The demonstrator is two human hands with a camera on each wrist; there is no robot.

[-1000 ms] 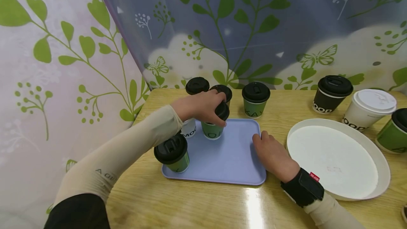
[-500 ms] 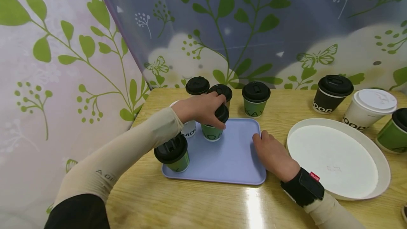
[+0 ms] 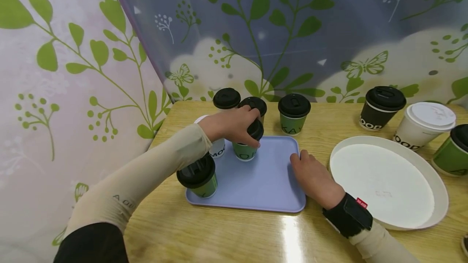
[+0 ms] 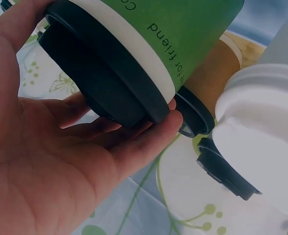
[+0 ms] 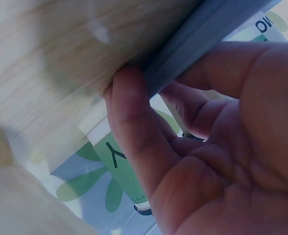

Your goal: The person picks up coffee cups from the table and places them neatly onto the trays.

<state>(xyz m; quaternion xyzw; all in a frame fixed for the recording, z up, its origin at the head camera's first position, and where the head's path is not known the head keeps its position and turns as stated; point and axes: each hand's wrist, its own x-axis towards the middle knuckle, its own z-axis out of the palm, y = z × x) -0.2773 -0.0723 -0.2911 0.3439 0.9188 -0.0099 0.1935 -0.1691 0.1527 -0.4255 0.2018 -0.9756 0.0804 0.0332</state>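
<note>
My left hand (image 3: pixel 234 124) reaches over the lilac tray (image 3: pixel 267 177) and grips a green paper cup (image 3: pixel 245 152) by its black lid (image 4: pixel 100 73), thumb on one side and fingers on the other. That cup stands upright toward the tray's back. Beside it, a white cup (image 3: pixel 218 148) is partly hidden by my forearm. Another green cup (image 3: pixel 204 188) with a black lid occupies the tray's front left corner. At the right edge of the tray, my right hand (image 3: pixel 314 177) holds the rim (image 5: pixel 183 51) between thumb and curled fingers.
Behind the tray stand a black-lidded cup (image 3: pixel 226 98), a brown cup (image 3: pixel 261 117) and a green cup (image 3: pixel 293 123). To the right lies a round white tray (image 3: pixel 384 186), with a black cup (image 3: pixel 378 113), a white cup (image 3: pixel 417 131) and a green cup (image 3: pixel 451 153) around its far side.
The held green cup shifts only slightly on the tray, and the left hand stays around its lid. The right hand keeps its place at the tray's edge.
</note>
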